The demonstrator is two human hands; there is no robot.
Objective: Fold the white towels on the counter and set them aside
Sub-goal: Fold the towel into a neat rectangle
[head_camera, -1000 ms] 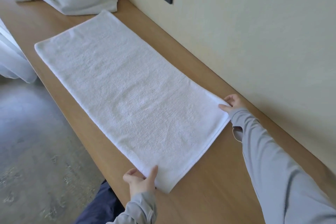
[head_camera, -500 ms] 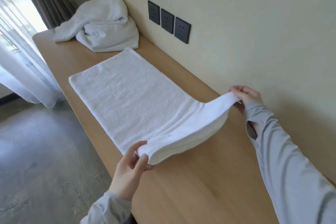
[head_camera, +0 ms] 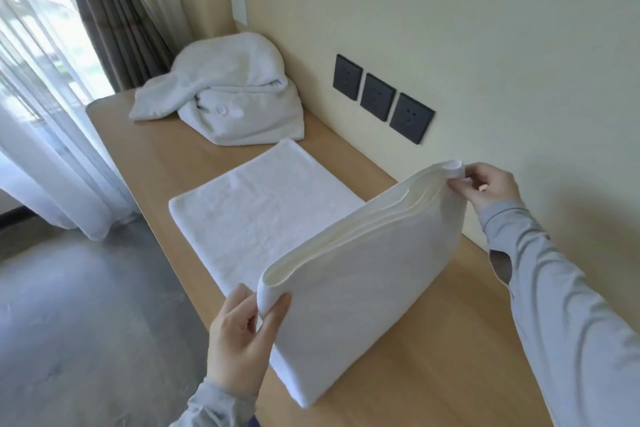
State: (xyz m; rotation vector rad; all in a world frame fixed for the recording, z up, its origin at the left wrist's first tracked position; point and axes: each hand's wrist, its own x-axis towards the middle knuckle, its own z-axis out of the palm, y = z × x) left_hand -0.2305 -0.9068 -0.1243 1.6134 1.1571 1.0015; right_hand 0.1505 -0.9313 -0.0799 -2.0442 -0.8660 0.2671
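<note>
- No text, label, brand, number or sign can be read anywhere in the head view.
- The three dark wall sockets (head_camera: 381,97) on the wall above the wooden counter (head_camera: 433,340) show only their pin holes, no lettering.
- The pale wall plate (head_camera: 239,8), further along the wall from the sockets toward the curtain, is blank.
- The white towel (head_camera: 277,218) spread on the counter below the sockets bears no visible tag or print.
- The crumpled towel pile (head_camera: 225,104), beyond the sockets at the counter's far end, shows no readable label.
</note>
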